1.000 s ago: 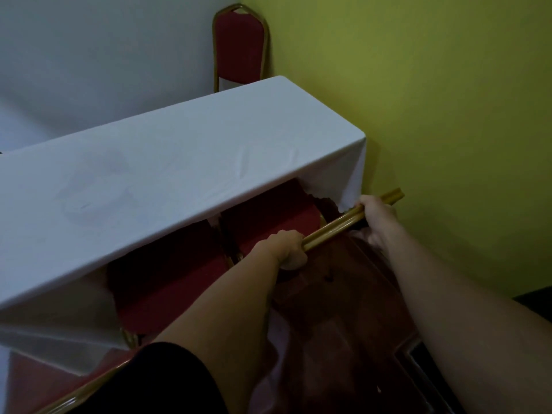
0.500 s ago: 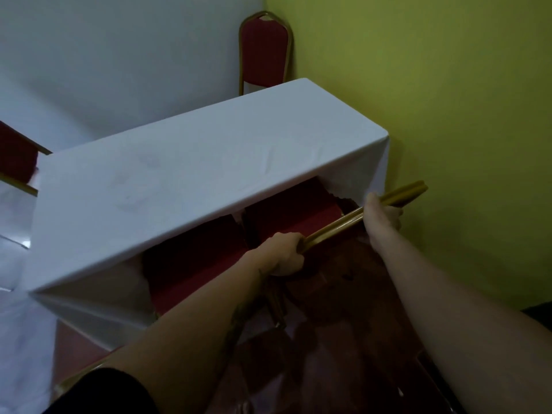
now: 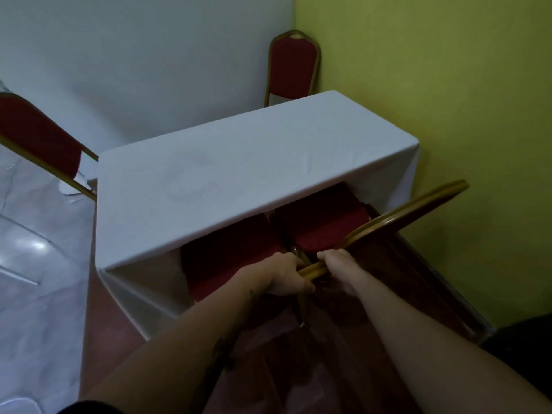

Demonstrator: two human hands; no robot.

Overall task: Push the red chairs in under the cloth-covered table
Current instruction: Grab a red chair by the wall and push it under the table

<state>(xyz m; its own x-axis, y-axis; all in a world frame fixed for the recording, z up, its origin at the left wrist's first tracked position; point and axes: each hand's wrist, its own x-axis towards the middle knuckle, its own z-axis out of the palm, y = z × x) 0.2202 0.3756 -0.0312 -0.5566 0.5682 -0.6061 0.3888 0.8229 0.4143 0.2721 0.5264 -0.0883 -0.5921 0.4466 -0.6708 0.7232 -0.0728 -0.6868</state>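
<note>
The table under a white cloth (image 3: 254, 171) stands against the green wall. Two red chairs sit at its near side, seats partly beneath the cloth: the left chair's seat (image 3: 224, 264) and the right chair's seat (image 3: 322, 222). The right chair's gold back frame (image 3: 403, 209) runs slantwise from my hands up to the right. My left hand (image 3: 283, 277) and my right hand (image 3: 337, 268) are side by side, both closed around the lower left end of that gold frame. The chair legs are hidden.
A third red chair (image 3: 292, 67) stands beyond the table's far end in the corner. Another red chair (image 3: 38, 138) leans in at the left over the pale floor (image 3: 38, 264). The green wall (image 3: 448, 85) is close on the right.
My right hand has slid down the gold frame to sit beside my left hand. The view has pulled back and swung left, showing the whole table and the chair at left.
</note>
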